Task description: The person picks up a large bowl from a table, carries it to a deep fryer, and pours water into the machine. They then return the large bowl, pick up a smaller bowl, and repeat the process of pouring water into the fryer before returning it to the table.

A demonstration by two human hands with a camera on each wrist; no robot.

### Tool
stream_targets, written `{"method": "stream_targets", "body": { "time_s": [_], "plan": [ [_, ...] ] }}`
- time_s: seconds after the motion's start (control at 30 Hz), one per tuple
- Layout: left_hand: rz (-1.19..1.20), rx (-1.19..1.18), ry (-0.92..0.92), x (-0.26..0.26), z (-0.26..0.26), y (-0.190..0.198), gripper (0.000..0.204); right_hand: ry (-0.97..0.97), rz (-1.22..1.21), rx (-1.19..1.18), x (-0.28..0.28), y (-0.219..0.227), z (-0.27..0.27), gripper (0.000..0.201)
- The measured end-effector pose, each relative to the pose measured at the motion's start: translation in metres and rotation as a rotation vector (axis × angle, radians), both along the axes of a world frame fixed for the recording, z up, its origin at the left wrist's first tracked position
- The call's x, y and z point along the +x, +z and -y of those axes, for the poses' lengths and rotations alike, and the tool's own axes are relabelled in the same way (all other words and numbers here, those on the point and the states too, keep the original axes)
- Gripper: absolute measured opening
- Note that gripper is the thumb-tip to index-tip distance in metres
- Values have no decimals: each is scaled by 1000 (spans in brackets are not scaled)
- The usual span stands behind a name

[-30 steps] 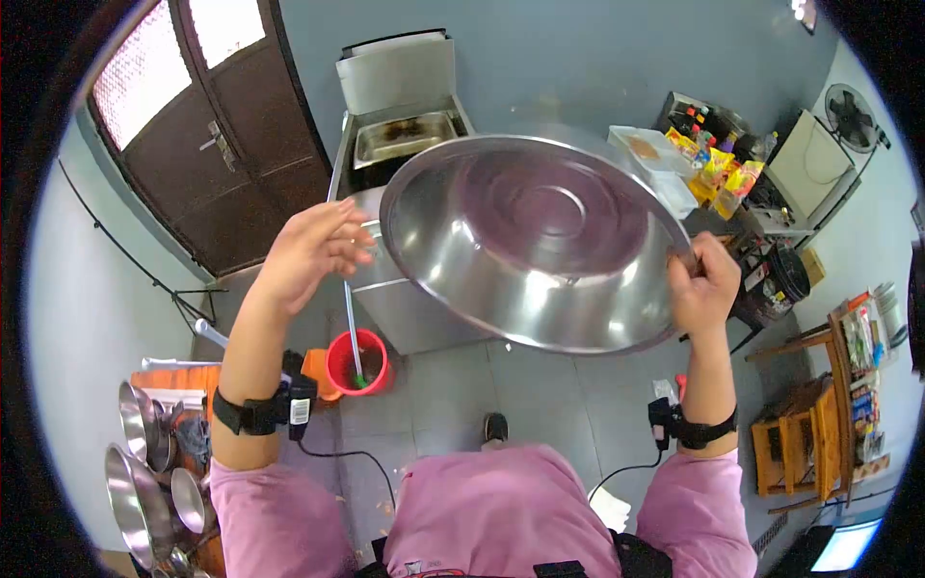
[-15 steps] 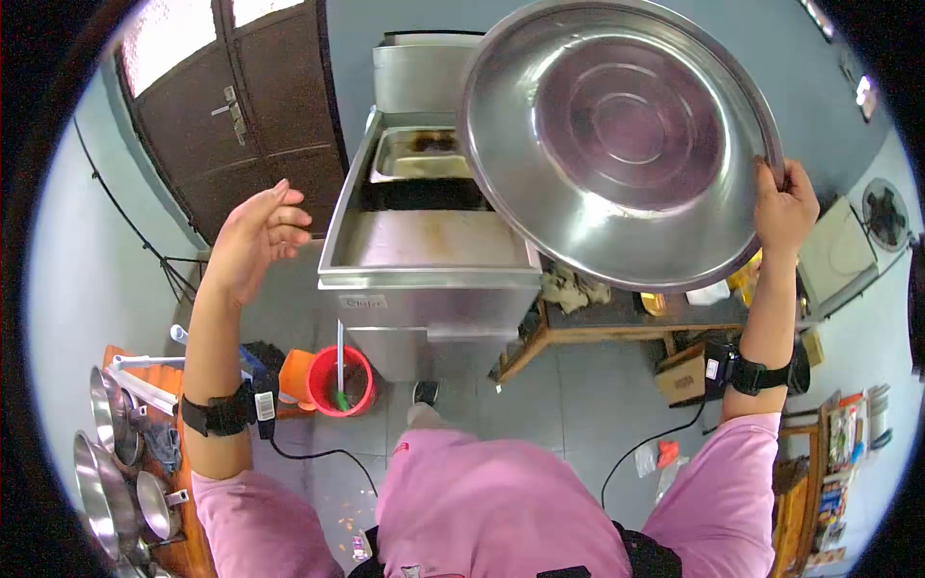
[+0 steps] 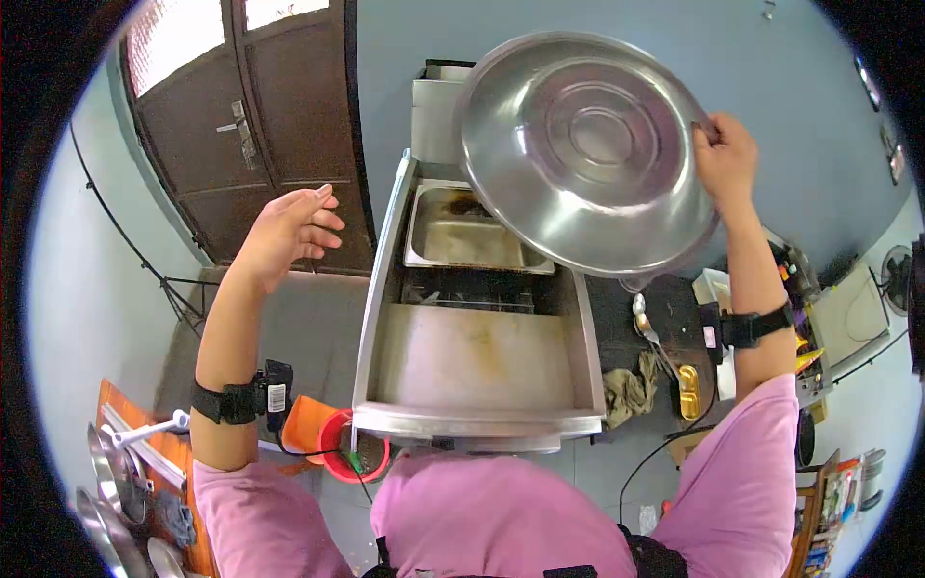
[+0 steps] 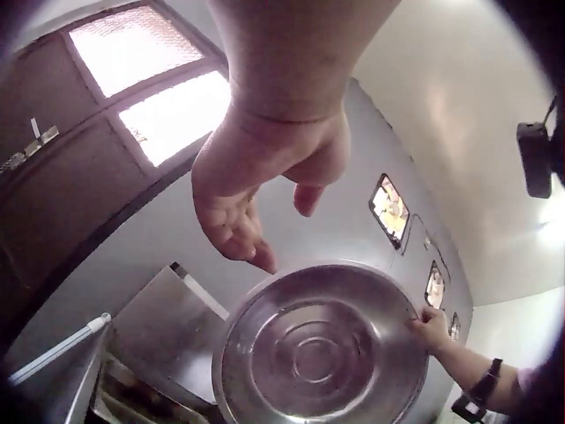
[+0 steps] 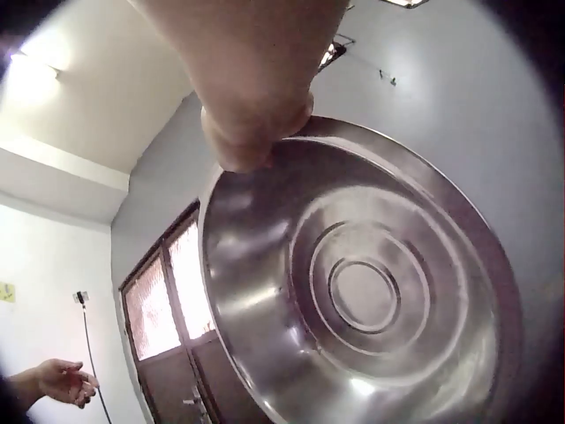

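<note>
A large round stainless steel basin with rings in its bottom is held up, tilted, by my right hand. The thumb and fingers grip its rim on the right side; in the right wrist view that hand pinches the edge of the basin. My left hand hangs in the air to the left of the basin, its fingers loosely bent and holding nothing. The left wrist view shows this hand apart from any grip on the basin, which lies beyond its fingertips.
Below stands a stainless steel unit with a stained rectangular pan inside. At right, a dark table bears a cloth, spoons and a gold-coloured tray. A red bucket and pots are at left.
The basin has swung up and right, then come slightly back left, staying in my right hand. My body has come close to the steel unit. The left hand stays empty.
</note>
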State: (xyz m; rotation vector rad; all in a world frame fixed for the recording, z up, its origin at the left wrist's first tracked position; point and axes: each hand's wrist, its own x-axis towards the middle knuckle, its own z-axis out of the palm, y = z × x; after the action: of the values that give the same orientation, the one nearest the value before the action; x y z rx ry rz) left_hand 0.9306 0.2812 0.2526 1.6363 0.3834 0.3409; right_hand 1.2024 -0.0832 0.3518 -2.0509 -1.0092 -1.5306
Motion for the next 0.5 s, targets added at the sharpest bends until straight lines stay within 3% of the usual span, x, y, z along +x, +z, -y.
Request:
{"method": "stream_targets", "body": {
  "time_s": [0.1,0.2,0.23,0.3,0.4,0.5],
  "plan": [
    [-40,-32,32,14,-16,-13,31,52,-70,-129,27,-15,-35,19],
    [-90,-37,59,27,-26,-20,32,223,83,-173,55,-30,-66,14],
    [-110,-35,64,33,-31,-22,32,124,-108,-241,57,-33,-72,23],
    [-153,-34,70,48,-42,-29,32,156,-156,-248,65,-46,-91,26],
    [-192,42,112,75,-55,-38,32,194,-147,-268,82,-65,-113,28],
    [-148,321,152,101,-60,-50,38,211,-125,-312,79,-71,-121,28]
  ]
}}
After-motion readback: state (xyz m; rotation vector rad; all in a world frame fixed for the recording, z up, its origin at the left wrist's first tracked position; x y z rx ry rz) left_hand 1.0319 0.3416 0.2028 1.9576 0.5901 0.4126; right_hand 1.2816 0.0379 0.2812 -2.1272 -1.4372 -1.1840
